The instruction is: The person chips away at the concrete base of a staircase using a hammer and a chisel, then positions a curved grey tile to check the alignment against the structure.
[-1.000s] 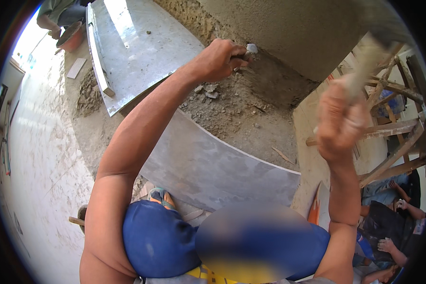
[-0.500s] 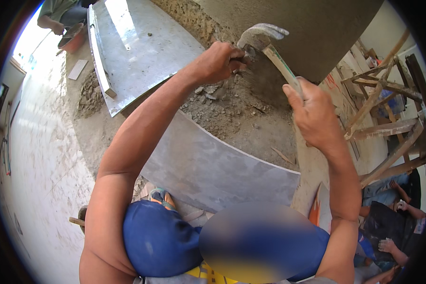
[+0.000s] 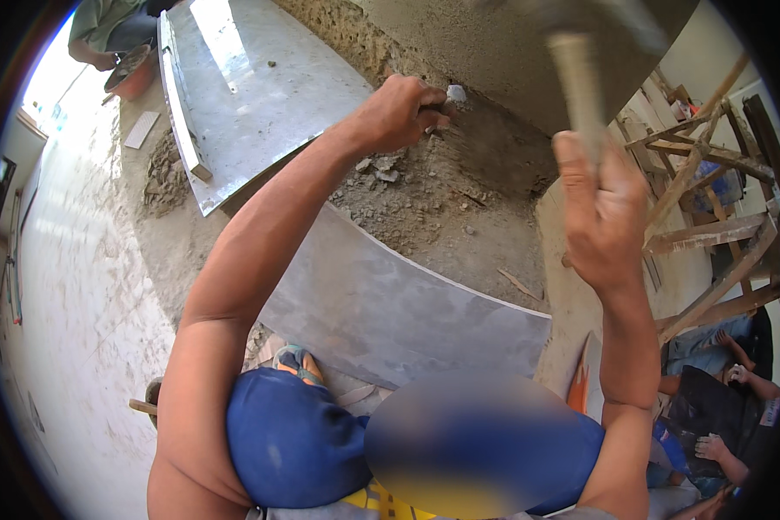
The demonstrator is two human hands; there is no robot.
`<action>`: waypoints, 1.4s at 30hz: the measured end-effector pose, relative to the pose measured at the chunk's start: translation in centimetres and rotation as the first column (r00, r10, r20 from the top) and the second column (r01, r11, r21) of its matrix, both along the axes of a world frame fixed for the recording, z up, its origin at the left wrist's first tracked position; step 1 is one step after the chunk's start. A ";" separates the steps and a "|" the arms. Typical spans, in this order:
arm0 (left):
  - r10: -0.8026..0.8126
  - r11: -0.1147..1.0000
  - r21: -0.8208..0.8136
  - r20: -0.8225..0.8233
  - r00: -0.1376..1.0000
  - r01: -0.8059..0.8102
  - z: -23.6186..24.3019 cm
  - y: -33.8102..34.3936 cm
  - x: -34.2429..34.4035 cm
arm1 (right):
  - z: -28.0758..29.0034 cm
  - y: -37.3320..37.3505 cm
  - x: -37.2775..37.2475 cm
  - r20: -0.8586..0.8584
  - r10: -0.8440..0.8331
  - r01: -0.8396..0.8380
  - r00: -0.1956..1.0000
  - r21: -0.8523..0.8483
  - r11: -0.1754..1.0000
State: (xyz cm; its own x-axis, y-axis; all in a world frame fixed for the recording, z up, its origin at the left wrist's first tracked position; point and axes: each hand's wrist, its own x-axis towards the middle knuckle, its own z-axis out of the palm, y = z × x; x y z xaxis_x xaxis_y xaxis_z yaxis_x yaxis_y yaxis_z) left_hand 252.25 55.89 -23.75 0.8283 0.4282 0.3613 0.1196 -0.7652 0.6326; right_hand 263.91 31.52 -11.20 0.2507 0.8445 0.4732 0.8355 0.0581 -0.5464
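My left hand (image 3: pixel 403 113) is closed on a short tool, likely a chisel, with a pale end (image 3: pixel 456 93) beside the base of a rough plastered wall (image 3: pixel 511 52). My right hand (image 3: pixel 605 204) grips a wooden-handled hammer (image 3: pixel 581 87), raised on the right with its head blurred by motion. Below my left hand lie broken mortar and rubble (image 3: pixel 407 208). A pale tile slab (image 3: pixel 269 87) with a straight bar (image 3: pixel 186 130) along its edge is at upper left; a grey slab (image 3: pixel 390 321) lies in front of me.
A co-worker (image 3: pixel 104 39) is at upper left by a red basin (image 3: pixel 133 74). Wooden trestles (image 3: pixel 702 238) and planks stand at right. Several people's limbs (image 3: pixel 728 433) show at lower right. Mortar heaps (image 3: pixel 165 178) and a small white tile piece (image 3: pixel 140 126) lie at left.
The hammer came down from upper right to beside my left hand, then rose up and rightward again with my right hand. My left hand stays nearly in place.
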 end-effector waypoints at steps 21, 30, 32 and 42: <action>0.277 0.911 -0.296 -0.074 0.958 -0.287 0.7 0.0 -7.0 | -8.6 -5.2 7.1 0.045 0.012 0.017 0.999 -0.605 0.796; 0.265 0.945 -0.264 0.275 0.924 -0.193 0.9 -1.2 -4.8 | -12.0 -5.6 8.9 0.045 -0.005 0.034 0.999 -0.669 0.742; 0.266 0.948 -0.244 0.257 0.929 -0.204 0.2 -0.8 -4.1 | -9.4 -4.7 7.8 -0.006 0.018 -0.018 1.000 -0.651 0.759; 0.209 0.975 -0.119 0.176 0.962 -0.190 1.6 -1.8 -3.3 | 2.0 -2.4 1.5 -0.026 0.129 -0.131 0.991 -0.094 0.987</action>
